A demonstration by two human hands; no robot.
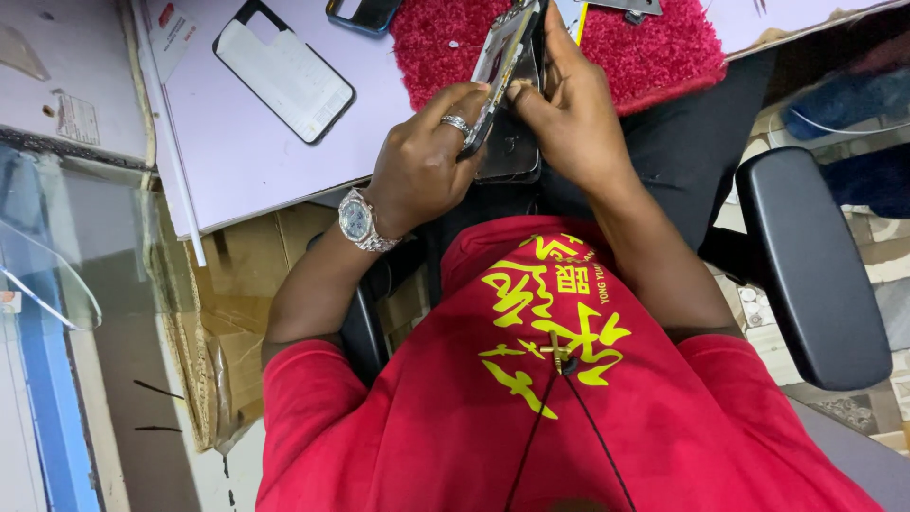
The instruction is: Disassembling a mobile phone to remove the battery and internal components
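My left hand (424, 161), with a ring and a silver wristwatch, grips the lower edge of a mobile phone (502, 57) held tilted on its side above my lap. My right hand (567, 114) clasps the same phone from the other side, thumb pressed near its edge. A clear plastic sheet or phone part (512, 152) lies under both hands. Beyond the hands, at the desk edge, a red fuzzy mat (654, 52) lies beneath the phone's upper end.
A black-rimmed phone case (284, 71) lies on the pale lilac desk surface (237, 161). Another dark case (365, 14) sits at the top edge. A black chair armrest (810, 265) is at right, cardboard (237, 313) and a glass pane (57, 275) at left.
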